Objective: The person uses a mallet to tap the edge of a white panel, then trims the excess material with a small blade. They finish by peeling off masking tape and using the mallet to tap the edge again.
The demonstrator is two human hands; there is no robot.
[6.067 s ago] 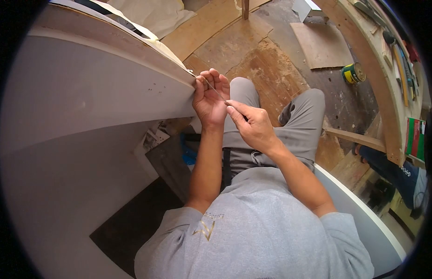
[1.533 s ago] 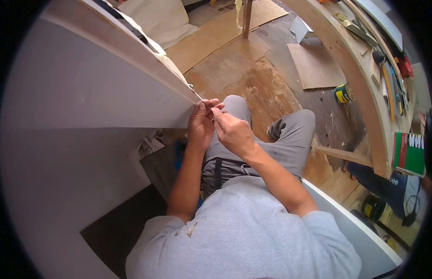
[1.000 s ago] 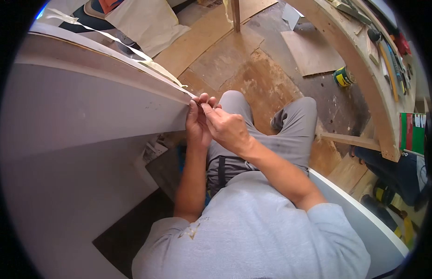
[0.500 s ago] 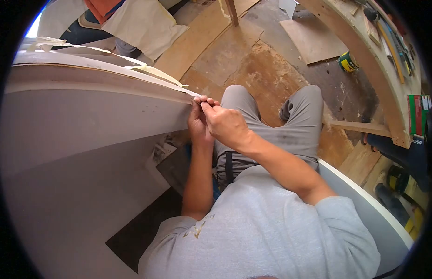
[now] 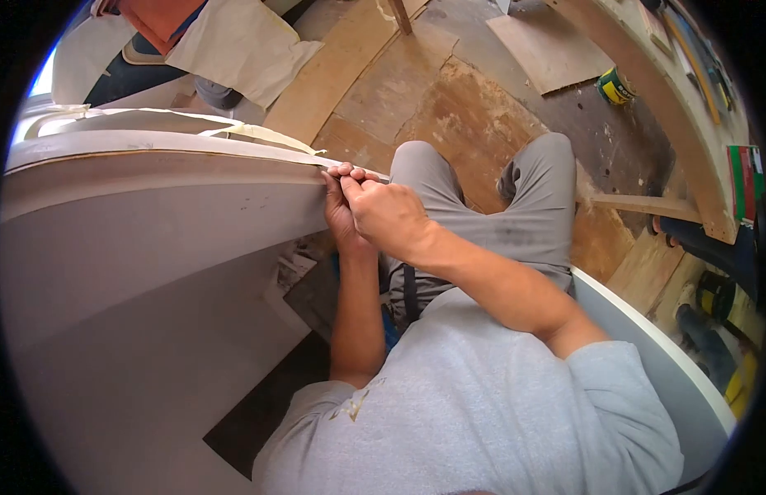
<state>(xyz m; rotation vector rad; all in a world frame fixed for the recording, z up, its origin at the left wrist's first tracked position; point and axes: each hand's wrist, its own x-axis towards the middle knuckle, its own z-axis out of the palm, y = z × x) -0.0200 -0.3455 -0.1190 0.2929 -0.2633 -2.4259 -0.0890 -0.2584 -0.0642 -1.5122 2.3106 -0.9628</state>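
Note:
Along the left runs a white panel (image 5: 152,214) with a long edge strip (image 5: 193,148) on top. At the near-right end of that strip, my left hand (image 5: 341,221) is closed from below, its fingertips curled up at the edge. My right hand (image 5: 391,216) presses against it from the right, thumb and fingers pinched together at the same spot. Whatever sits between the fingers is hidden. A loose, pale, tape-like band (image 5: 263,134) lies along the panel's far side, its torn end just beyond my fingertips.
A wooden bench (image 5: 688,107) with tools curves along the right. On the dusty floor stand a yellow-and-green can (image 5: 615,86) and a plywood sheet (image 5: 549,49). Behind me on the right is a white-edged panel (image 5: 647,330). Cream cloth (image 5: 242,49) hangs at upper left.
The view has shifted slightly, so the panel's far end sits lower. Both hands stay together at the edge strip's end, with little change in their grip.

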